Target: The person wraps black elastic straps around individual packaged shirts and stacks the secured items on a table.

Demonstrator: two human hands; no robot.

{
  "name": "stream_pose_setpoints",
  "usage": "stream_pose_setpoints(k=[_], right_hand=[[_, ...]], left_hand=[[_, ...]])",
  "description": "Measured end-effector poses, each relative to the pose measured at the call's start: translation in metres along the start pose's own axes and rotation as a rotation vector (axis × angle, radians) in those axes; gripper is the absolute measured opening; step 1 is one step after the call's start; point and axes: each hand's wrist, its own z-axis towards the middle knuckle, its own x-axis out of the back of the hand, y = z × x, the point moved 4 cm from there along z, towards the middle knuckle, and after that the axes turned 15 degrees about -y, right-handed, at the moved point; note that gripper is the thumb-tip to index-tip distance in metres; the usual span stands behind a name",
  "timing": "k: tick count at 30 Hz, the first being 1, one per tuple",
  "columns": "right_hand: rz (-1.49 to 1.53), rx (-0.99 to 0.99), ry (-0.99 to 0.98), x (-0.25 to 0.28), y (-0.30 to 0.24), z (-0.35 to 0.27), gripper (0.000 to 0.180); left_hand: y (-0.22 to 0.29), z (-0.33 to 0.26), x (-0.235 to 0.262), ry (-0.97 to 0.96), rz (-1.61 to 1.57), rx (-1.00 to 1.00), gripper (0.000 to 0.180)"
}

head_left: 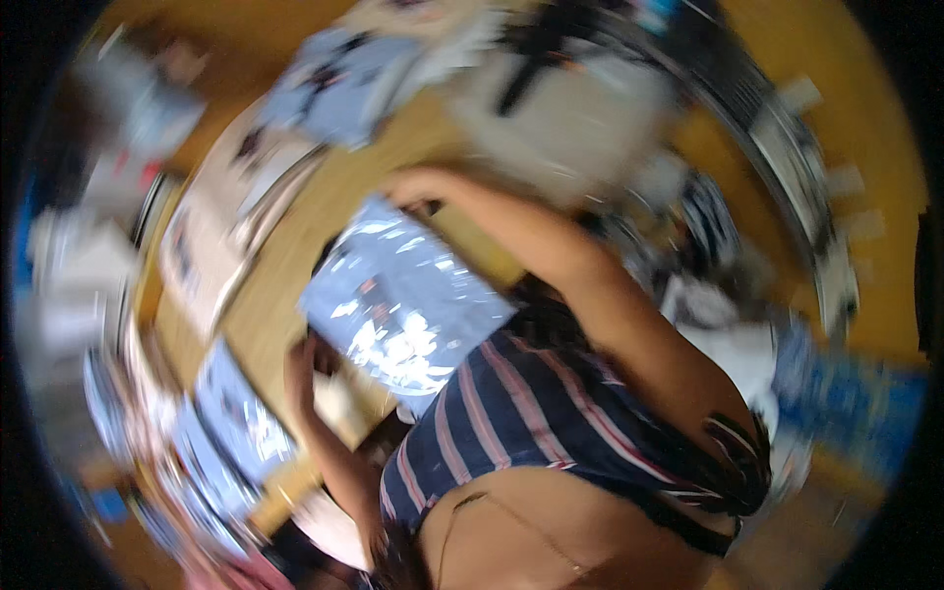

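A corner of the blue packet (403, 300) appears to be pinched in the grip of the right hand (413, 187), with the fingers curled in. The left hand (300, 366) is set at the packet's left corner, but whether its grip is spread or pressed together cannot be told, since it is blurred and partly covered. The packet is held over the counter (280, 261), between the hands and the striped top (501, 398). From the right hand it lies below in view; from the left, up and to the right. Both hands are at its edge, neither clearly nearer. Its long axis is slanted from upper left to lower right, the lower end being pointed toward the striped top. Farther out, pale pink garments (202, 241) are laid to the left, and a folded blue shirt (339, 88) is placed beyond.
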Motion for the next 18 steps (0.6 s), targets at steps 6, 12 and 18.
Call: stream_pose_setpoints(k=[6,12,18], right_hand=[[-0.156,-0.182,-0.386,-0.027,0.010,-0.062,0.019],[-0.079,-0.172,0.189,-0.024,0.013,-0.096,0.027],[-0.105,-0.040,0.558,-0.061,0.007,-0.115,0.036]], left_hand=[[0.013,-0.088,-0.027,-0.276,0.381,0.074,0.020],[0.057,-0.047,-0.022,-0.517,-0.176,-0.579,0.047],[0.089,-0.034,-0.020,-0.228,-0.256,-0.777,0.075]])
